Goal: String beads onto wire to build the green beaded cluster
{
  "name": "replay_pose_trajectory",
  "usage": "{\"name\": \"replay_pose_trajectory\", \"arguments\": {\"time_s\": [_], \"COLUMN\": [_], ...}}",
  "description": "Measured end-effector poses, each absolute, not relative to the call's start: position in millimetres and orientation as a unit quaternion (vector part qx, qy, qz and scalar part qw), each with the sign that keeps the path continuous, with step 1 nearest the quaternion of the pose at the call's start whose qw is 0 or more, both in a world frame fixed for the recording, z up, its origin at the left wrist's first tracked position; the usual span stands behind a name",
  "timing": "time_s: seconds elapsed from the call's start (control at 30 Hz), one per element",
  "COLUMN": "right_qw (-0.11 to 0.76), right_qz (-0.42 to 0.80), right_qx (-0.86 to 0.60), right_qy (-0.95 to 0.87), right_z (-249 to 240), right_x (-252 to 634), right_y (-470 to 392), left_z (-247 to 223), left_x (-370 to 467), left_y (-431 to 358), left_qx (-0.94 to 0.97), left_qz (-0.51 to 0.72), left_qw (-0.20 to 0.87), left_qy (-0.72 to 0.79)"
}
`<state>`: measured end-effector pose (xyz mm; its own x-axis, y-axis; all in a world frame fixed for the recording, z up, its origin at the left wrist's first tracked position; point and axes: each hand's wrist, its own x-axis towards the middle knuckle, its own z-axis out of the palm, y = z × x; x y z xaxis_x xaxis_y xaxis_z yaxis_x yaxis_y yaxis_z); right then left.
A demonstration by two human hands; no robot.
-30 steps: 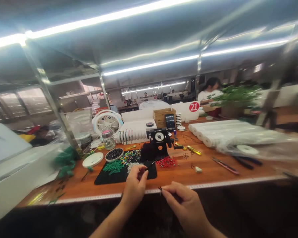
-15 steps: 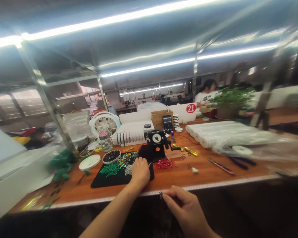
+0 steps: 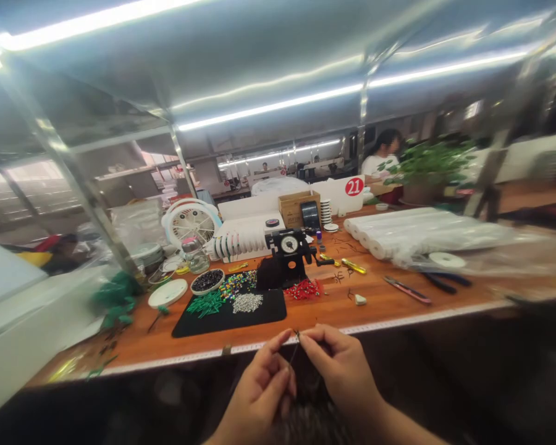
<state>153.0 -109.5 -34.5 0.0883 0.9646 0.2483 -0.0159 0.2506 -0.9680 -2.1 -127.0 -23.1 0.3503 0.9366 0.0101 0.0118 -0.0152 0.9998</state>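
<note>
My right hand (image 3: 340, 361) pinches a small dark piece (image 3: 297, 334) between thumb and forefinger, just before the table's front edge. From it a thin dark line (image 3: 293, 354) runs down to my left hand (image 3: 269, 380), whose fingers are curled closed on it. What the piece is made of is too small to tell. Beyond the hands lies a black mat (image 3: 259, 318) bearing silver beads (image 3: 247, 303), green slim pieces (image 3: 206, 303) and multicoloured beads (image 3: 236, 284). A dish of dark beads (image 3: 207, 281) stands at the mat's upper left.
Behind the mat stands a black winding device with a dial (image 3: 289, 245), red pieces (image 3: 303, 289) beside it. White rolls (image 3: 398, 230), pliers (image 3: 445, 283) and a red-handled tool (image 3: 408, 290) lie right. A fan (image 3: 192, 225) stands at the back left; a person (image 3: 380, 162) sits farther off.
My left hand has come back from the beads on the mat to meet my right hand. The right hand, with the small dark piece, has risen slightly. The view has shifted a little.
</note>
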Motion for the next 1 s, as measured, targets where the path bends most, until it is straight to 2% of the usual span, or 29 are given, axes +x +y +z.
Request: {"name": "replay_pose_trajectory", "arguments": {"time_s": [0.17, 1.0], "right_qw": [0.586, 0.581], "right_qz": [0.456, 0.432], "right_qx": [-0.45, -0.461], "right_qy": [-0.496, -0.513], "right_z": [-30.6, -30.6], "right_x": [149.4, 145.1], "right_y": [-107.9, -107.4], "left_z": [-29.7, -30.6], "left_x": [8.6, 10.3], "left_y": [-127.9, -129.7], "left_qx": [0.609, 0.567], "left_qz": [0.46, 0.489], "left_qw": [0.504, 0.511], "left_qy": [0.405, 0.423]}}
